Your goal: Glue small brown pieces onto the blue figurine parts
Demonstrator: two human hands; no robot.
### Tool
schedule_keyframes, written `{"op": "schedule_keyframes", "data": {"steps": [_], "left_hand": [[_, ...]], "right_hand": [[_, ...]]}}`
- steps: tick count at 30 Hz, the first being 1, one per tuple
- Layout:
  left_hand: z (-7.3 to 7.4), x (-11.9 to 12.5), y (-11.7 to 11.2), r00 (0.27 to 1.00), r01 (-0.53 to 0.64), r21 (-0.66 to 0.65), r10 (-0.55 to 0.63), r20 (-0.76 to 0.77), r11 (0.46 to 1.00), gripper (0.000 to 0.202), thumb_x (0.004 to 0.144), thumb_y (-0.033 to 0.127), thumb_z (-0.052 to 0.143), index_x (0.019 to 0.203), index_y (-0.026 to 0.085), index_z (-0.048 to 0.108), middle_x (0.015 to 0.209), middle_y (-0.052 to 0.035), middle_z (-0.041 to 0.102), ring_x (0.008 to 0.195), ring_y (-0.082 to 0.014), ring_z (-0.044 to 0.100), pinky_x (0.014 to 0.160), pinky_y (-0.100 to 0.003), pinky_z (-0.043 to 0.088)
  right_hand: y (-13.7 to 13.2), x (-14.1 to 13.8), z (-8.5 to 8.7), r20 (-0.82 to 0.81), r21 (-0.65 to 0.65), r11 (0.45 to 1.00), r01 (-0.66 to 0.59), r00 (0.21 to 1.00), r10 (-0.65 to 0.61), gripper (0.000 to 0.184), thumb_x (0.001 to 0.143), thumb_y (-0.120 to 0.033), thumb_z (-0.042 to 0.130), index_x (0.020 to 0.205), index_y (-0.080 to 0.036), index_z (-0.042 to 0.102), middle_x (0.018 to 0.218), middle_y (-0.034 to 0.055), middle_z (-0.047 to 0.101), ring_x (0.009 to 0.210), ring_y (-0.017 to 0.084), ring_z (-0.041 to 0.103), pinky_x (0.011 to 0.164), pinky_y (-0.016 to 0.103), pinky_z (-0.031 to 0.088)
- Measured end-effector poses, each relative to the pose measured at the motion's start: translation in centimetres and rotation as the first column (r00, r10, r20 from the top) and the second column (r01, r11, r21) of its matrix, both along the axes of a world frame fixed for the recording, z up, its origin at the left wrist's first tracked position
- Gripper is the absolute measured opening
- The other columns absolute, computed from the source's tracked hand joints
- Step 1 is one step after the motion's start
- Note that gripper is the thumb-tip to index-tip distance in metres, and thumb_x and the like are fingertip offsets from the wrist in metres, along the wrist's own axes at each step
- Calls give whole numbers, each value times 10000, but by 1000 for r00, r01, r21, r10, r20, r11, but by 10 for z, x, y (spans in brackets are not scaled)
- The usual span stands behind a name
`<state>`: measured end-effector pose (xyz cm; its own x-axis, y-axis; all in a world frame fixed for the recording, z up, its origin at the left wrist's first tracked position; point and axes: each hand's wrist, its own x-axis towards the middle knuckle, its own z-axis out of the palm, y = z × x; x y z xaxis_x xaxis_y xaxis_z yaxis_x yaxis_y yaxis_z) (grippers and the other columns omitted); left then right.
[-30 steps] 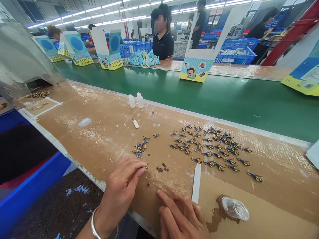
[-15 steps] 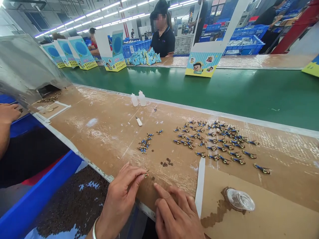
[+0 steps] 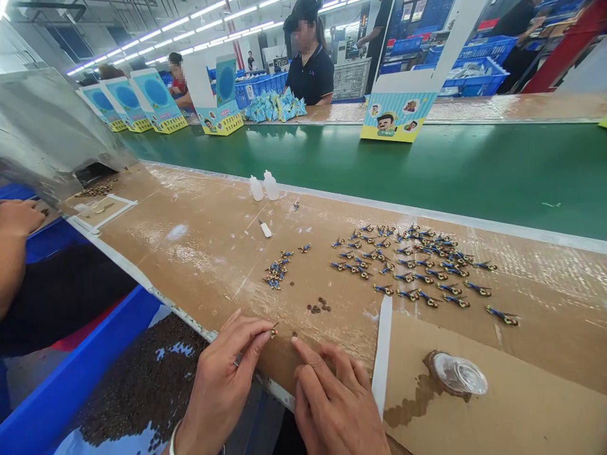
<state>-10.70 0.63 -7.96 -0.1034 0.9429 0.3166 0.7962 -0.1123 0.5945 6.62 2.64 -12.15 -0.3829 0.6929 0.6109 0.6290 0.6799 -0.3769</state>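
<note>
My left hand [image 3: 220, 379] pinches a tiny toy figure [image 3: 274, 329] between thumb and forefinger, just over the near edge of the brown cardboard-covered worktable [image 3: 203, 253]. My right hand [image 3: 334, 404] rests beside it with the forefinger stretched out, its tip close to a small brown bead [image 3: 294, 333]. A little cluster of brown beads [image 3: 318, 307] lies just beyond. Several blue-and-gold figures [image 3: 417, 265] are laid out in rows at centre right, and a smaller heap of them [image 3: 276, 270] lies to the left.
A clear plastic lid [image 3: 459, 374] sits in a brown stain at right. Two small white bottles [image 3: 263, 187] stand by the green conveyor belt [image 3: 379, 170]. A blue bin of dark beads [image 3: 137, 385] lies below left. Another person's arm [image 3: 14, 234] reaches in at left; people work across the belt.
The view has shifted, so everything sits slightly higher and to the right. My left hand has drawn the figure nearer to the table edge; my right forefinger has come up close to it.
</note>
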Motion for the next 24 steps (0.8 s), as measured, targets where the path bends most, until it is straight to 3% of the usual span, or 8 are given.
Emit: {"op": "schedule_keyframes", "data": {"steps": [6, 11, 16, 24], "left_hand": [[2, 2, 1, 1000, 7, -22, -6, 15, 1000, 126, 873, 218, 541, 957, 262, 625, 944, 19, 700, 955, -165, 634, 1063, -411, 354], [1, 4, 0, 1000, 7, -25, -6, 18, 1000, 131, 871, 201, 550, 955, 277, 615, 945, 37, 690, 966, -147, 623, 1055, -371, 360], [-1, 14, 0, 1000, -4, -14, 4, -13, 1000, 113, 872, 210, 547, 936, 266, 620, 947, 23, 698, 989, -160, 622, 926, -313, 468], [-5, 28, 0, 996, -35, -27, 33, -79, 999, 111, 854, 233, 565, 937, 264, 633, 930, 25, 714, 912, -176, 660, 999, -392, 417]], "right_hand": [[4, 6, 4, -9, -14, 1000, 14, 1000, -14, 123, 819, -159, 449, 786, -200, 560, 1181, -40, 590, 957, 191, 494, 803, 333, 317], [-1, 6, 4, -16, -1, 1000, 5, 1000, -5, 141, 817, -152, 438, 763, -203, 557, 1176, -45, 593, 934, 176, 505, 775, 322, 317], [-5, 7, 2, -33, -23, 1000, -8, 999, 7, 144, 821, -153, 438, 764, -194, 564, 1183, -44, 592, 929, 193, 499, 781, 329, 315], [-11, 16, 0, -232, 37, 997, 64, 971, -54, 164, 801, -103, 460, 720, -185, 577, 1055, -21, 652, 842, 171, 513, 748, 313, 338]]}}
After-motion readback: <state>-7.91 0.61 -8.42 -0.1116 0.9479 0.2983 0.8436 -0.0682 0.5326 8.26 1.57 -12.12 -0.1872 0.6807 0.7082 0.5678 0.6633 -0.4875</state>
